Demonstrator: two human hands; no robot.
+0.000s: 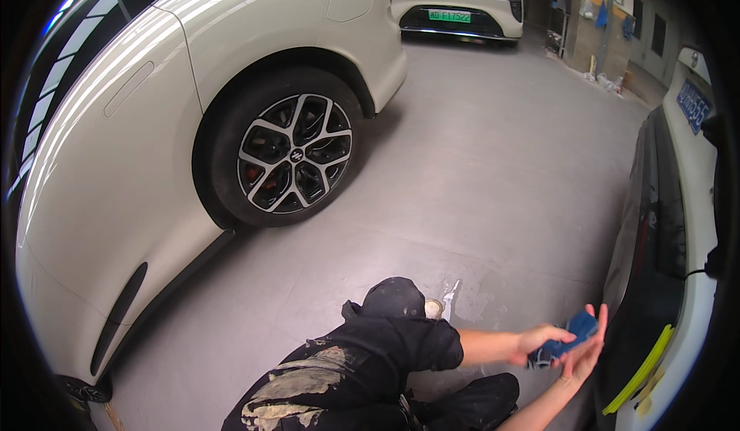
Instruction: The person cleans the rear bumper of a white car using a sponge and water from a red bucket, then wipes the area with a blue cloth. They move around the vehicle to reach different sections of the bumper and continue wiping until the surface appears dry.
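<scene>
My left hand (543,341) comes in from the left, its thumb on top of a folded blue cloth (572,335) that it grips. From the bottom edge reaches my right hand (585,347). Its fingers are straight and apart, and the cloth lies against its palm; whether it grips is unclear. Both hands are close to the dark lower bumper (636,292) of a white vehicle at the right. Below the hands, a bright yellow strip (639,370) and a beige patch (650,390) sit on that vehicle's body. My black clothing (370,350) bears pale dried smears and fills the lower middle.
A white car (144,165) with an alloy wheel (295,153) stands close at the left. Another white car (457,3) is parked behind. A small round tub (433,308) and a whitish wet streak (452,295) lie on the grey floor (480,159). A pillar (595,32) rises at the back right.
</scene>
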